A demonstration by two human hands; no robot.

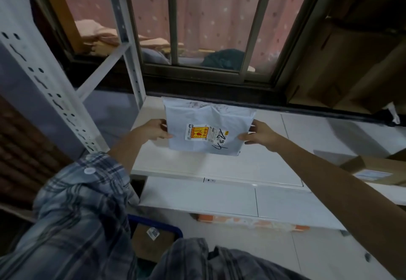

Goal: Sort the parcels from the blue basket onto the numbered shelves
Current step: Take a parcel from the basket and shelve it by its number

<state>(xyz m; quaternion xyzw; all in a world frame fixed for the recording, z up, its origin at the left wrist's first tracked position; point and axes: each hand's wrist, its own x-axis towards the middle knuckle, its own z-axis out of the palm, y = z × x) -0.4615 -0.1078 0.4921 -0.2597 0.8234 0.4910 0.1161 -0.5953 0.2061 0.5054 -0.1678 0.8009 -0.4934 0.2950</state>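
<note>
A white plastic mailer parcel [208, 126] with a yellow-red sticker and black handwriting hangs just over the white shelf board [252, 165]. My left hand [154, 129] grips its left edge and my right hand [258, 133] grips its right edge, thumbs on top. Low in the view, the rim of the blue basket [158, 224] shows below the shelf, with a brown cardboard parcel [149, 242] inside it, partly hidden by my plaid shirt.
A white perforated shelf upright [44, 86] stands at the left. A brown box with a label [373, 172] lies on the shelf at the right. Larger cardboard boxes [351, 64] stack at the back right. A barred window [197, 27] runs behind the shelf.
</note>
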